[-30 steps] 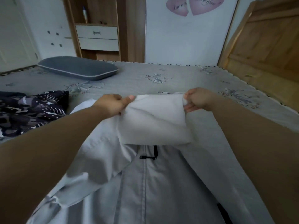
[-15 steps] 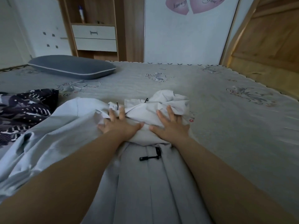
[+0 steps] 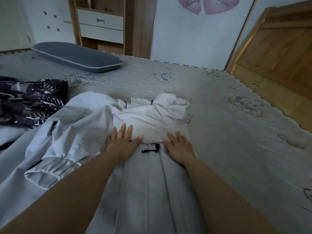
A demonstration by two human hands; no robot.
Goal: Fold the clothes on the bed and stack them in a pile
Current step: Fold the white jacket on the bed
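- left hand (image 3: 122, 142) flat, fingers straight, pressing near edge of bunched hood (image 3: 152, 119) of pale grey jacket (image 3: 148, 191)
- right hand (image 3: 179, 146) flat beside it, also on jacket
- black zip pull (image 3: 150, 150) btwn the hands
- jacket sleeve w/ gathered cuff (image 3: 49, 171) lies left
- dark patterned garment (image 3: 28, 102) far left on bed (image 3: 236, 132)
- grey pillow (image 3: 76, 56) far left
- wooden board (image 3: 278, 48) far right

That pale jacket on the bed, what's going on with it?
A person is folding it. Both hands, the left hand and the right hand, press flat on the light grey jacket, by its bunched hood. One sleeve lies loose. A dark patterned garment waits on the bed.
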